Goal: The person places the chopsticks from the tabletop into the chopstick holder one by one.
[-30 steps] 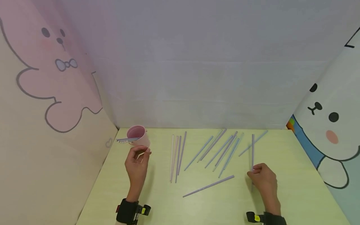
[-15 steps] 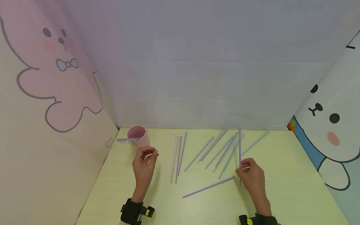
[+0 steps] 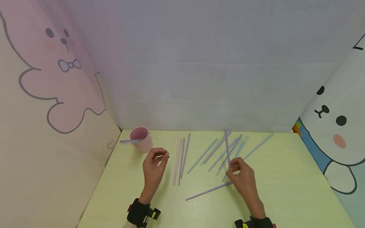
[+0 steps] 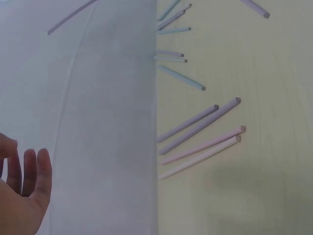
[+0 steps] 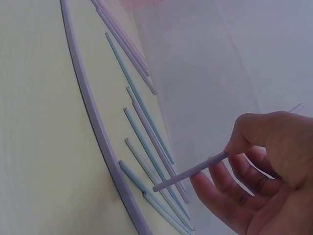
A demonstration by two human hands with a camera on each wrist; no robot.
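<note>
My right hand [image 3: 242,174] pinches a slim purple chopstick [image 3: 227,147] between thumb and fingers, raised over the other chopsticks. In the right wrist view, the held chopstick [image 5: 188,172] slants across the fingers. My left hand [image 3: 155,166] hovers with fingers loosely bent and nothing between them, just right of a pink cup [image 3: 146,144]. Right of that hand, several white, pink and purple chopsticks [image 3: 182,158] lie side by side. A scattered group of blue and purple chopsticks [image 3: 202,155] covers the middle right. Nearer the front, a lone purple chopstick [image 3: 206,191] lies slanted.
Several thin pieces [image 3: 130,141] stick out of the cup's left side, over its rim. The pale yellow table [image 3: 296,183] meets a grey-white cloth backdrop [image 3: 182,95]. Cartoon-printed cloth panels [image 3: 339,145] flank it on both sides.
My right hand has moved left with the purple chopstick, from the far right to over the scattered group. The left hand has drifted right, away from the cup.
</note>
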